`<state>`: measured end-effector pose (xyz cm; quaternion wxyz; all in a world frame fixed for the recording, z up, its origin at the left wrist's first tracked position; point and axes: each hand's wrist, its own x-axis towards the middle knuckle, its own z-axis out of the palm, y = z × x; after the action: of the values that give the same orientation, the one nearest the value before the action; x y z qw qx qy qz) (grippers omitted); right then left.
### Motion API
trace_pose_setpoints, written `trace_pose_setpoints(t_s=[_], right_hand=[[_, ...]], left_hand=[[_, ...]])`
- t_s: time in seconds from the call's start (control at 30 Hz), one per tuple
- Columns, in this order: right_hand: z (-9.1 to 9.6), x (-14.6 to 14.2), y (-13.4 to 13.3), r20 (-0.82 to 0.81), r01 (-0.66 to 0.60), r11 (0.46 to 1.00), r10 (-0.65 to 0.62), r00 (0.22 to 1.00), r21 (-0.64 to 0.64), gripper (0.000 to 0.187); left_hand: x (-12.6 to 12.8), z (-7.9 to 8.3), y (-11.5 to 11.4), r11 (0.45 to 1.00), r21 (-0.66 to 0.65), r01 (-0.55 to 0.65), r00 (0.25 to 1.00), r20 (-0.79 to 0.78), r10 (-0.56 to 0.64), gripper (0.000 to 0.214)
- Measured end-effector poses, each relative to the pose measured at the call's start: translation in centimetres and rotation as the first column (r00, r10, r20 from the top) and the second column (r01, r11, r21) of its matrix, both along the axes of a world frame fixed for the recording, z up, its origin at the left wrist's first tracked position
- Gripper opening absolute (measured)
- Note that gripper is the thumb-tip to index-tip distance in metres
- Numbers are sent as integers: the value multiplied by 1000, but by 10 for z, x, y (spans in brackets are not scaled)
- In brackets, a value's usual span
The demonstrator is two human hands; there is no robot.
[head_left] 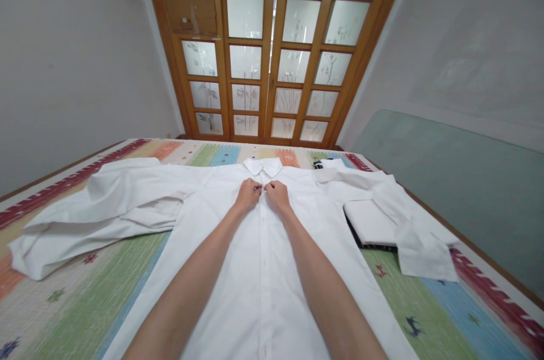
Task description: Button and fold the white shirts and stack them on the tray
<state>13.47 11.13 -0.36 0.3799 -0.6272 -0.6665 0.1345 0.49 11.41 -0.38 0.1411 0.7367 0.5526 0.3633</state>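
A white button-up shirt (221, 303) lies spread front side up, its collar (262, 166) at the far end and both sleeves stretched out to the sides. Just below the collar, my left hand (248, 194) is closed in a pinch at the left side of the button placket (264, 269). Facing it closely, my right hand (277, 194) pinches at the placket's right side. The fingertips nearly meet over the front edge. Any button between them is too small to make out.
A colourful striped cloth (123, 269) covers the surface under the shirt. Beneath the right sleeve (408, 212) sits a folded white item (369, 224) with a dark edge. A small black-and-white thing (327, 164) lies near the right shoulder. Wooden glass-paned doors (272, 65) stand beyond.
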Motion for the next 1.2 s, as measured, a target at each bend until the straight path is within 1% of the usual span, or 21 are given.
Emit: trace_pose_setpoints(t_s=[0.13,0.27,0.53,0.63,0.73,0.83,1.2], right_hand=[[0,0,0,-22,-11,1000,11,1000,5,26],[0,-1,-2,-29,7,1000,-6,1000,17,23],[2,-2,-6,-23,6,1000,-6,1000,29,15],[2,0,-5,-35,-29,1000,29,999,12,17],[3,5,-4,-50,-100,995,99,994,-8,18],[4,8,-4,-64,-148,989,147,987,-1,17],[2,7,-6,-57,-121,992,123,991,41,10]], left_hand=[[1,1,-2,1000,15,16,1000,-16,-15,20],[1,3,-6,999,25,38,999,-4,-38,18],[-4,6,-6,997,-33,73,995,75,-70,15],[-5,6,-5,996,-54,70,992,105,-64,12],[-4,6,-5,996,-65,67,990,126,-59,12],[-4,7,-5,995,-73,73,989,133,-63,13],[0,9,-7,994,-96,54,993,108,-44,20]])
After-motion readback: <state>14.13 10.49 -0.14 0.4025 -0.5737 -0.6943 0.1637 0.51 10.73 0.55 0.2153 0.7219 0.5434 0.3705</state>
